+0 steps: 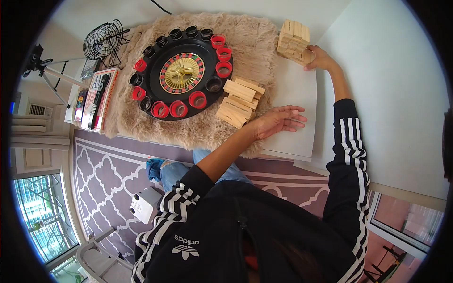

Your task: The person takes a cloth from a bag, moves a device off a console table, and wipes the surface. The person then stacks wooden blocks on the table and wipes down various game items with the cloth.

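Observation:
A stack of wooden blocks (293,37) stands at the far right corner of the white table. My right hand (322,59) is at its lower right side, thumb and fingers closed around the end of a wooden block (308,56) there. Whether that block is still within the stack I cannot tell. My left hand (281,122) hovers over the front right of the table, fingers stretched out and holding nothing. Beside its wrist lies a loose pile of wooden blocks (234,112) on the beige fur cover, with more blocks (243,89) just behind.
A black roulette wheel (181,73) ringed with red and black shot glasses sits on the fur cover (245,35). To its left are a wire cage (104,42) and boxes (104,89). A wall (387,94) borders the right. A white device (141,207) is near my left elbow.

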`<state>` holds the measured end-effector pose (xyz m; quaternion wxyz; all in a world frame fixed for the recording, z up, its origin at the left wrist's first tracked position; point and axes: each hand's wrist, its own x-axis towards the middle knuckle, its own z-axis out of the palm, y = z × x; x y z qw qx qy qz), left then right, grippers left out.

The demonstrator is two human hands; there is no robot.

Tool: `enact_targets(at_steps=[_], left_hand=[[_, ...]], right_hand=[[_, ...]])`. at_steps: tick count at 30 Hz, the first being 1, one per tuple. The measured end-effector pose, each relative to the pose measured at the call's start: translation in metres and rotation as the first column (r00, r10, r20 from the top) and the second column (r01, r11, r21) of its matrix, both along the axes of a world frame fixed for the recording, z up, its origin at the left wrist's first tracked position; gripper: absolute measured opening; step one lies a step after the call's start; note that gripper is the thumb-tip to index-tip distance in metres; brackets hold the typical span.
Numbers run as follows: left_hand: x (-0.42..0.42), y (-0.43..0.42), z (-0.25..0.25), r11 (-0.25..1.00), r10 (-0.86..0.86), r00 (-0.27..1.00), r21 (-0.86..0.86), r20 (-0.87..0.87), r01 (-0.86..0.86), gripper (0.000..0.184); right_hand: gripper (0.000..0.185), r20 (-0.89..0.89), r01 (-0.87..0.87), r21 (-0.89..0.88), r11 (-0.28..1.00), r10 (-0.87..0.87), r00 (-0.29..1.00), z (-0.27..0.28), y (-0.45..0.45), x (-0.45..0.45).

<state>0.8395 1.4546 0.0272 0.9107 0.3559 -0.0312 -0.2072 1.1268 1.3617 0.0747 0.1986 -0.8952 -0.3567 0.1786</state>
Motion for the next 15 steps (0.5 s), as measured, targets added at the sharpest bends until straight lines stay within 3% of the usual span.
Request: enact_targets(at_steps=[15], left_hand=[[0.001,0.0,-0.001,1.0,-0.012,1.0,-0.003,0.015,0.012,0.046]], right_hand=[[0.096,-0.001,-0.058,0.051,0.997,0.058,0.998,-0.012,0.012,0.007]])
